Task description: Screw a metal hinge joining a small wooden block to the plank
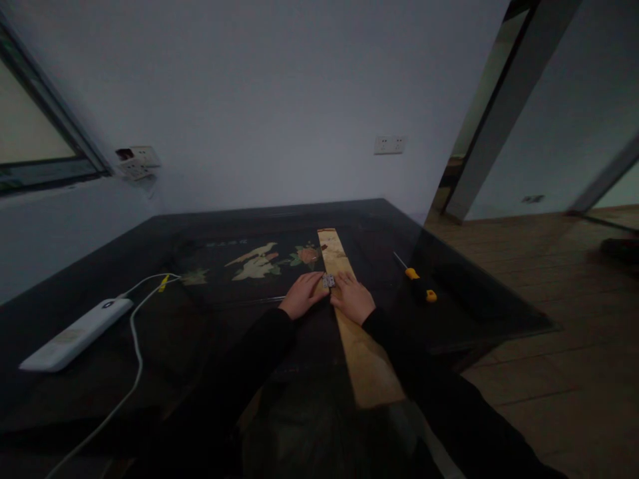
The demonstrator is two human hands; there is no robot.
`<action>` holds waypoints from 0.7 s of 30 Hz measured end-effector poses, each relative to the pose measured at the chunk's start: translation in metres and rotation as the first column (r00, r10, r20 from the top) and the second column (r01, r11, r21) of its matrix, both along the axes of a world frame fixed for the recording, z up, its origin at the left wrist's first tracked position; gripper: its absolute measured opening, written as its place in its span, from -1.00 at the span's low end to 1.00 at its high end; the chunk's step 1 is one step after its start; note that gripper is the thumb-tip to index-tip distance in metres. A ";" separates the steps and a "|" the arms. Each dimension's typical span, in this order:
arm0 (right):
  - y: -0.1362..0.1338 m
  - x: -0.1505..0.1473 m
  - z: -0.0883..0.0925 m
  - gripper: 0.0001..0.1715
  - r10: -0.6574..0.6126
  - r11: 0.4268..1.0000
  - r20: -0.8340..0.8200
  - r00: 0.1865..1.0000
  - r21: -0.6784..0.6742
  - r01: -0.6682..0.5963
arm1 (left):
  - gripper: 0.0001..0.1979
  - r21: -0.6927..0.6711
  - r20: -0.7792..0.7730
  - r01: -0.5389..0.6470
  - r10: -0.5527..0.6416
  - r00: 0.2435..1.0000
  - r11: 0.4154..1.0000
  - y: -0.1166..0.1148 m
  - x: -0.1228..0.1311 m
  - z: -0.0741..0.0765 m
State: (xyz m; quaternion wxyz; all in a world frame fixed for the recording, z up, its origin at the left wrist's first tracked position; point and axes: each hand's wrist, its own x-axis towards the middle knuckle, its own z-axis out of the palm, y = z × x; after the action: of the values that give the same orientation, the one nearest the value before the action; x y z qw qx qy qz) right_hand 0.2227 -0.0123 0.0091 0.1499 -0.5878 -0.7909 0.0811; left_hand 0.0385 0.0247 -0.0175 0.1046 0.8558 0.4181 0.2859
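A long pale wooden board (372, 366) lies on the dark table, running from its near edge toward the wall. A small silver metal hinge (328, 281) sits on the board between my two hands. The fingertips of my left hand (302, 295) press at the hinge's left side, with the thumb below it. My right hand (354, 298) rests over the board, its fingers closed against the wood and touching the hinge's right side. To the right, a yellow-and-black screwdriver (413, 273) lies on the table with its shaft pointing away from me.
On the left of the dark table (279, 223) lies a white power strip or power bank (77, 334) with a white cable (137, 346). A bird-and-flower picture (259, 261) decorates the tabletop. Wall sockets (389, 145) are behind, and wooden floor (519, 266) extends to the right.
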 end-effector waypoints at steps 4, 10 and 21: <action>0.007 0.025 -0.003 -0.31 -0.010 1.000 0.022 1.000 0.017 0.010 | -0.49 0.006 -0.017 0.009 -0.009 1.000 1.000 0.008 0.028 0.001; 0.018 0.065 -0.003 -0.31 -0.027 1.000 0.049 0.998 0.003 0.027 | -0.49 0.024 -0.041 0.021 -0.020 0.999 0.999 0.021 0.068 0.002; 0.043 0.111 -0.006 -0.34 -0.006 0.999 0.059 0.998 0.035 0.004 | -0.51 0.064 -0.055 -0.024 0.028 0.998 0.998 0.042 0.115 -0.001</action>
State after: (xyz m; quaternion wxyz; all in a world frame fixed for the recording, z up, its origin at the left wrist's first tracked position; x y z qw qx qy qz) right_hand 0.3341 0.0311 0.0036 0.1366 -0.5891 -0.7949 0.0495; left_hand 0.1535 0.0669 -0.0188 0.0620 0.8609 0.4227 0.2764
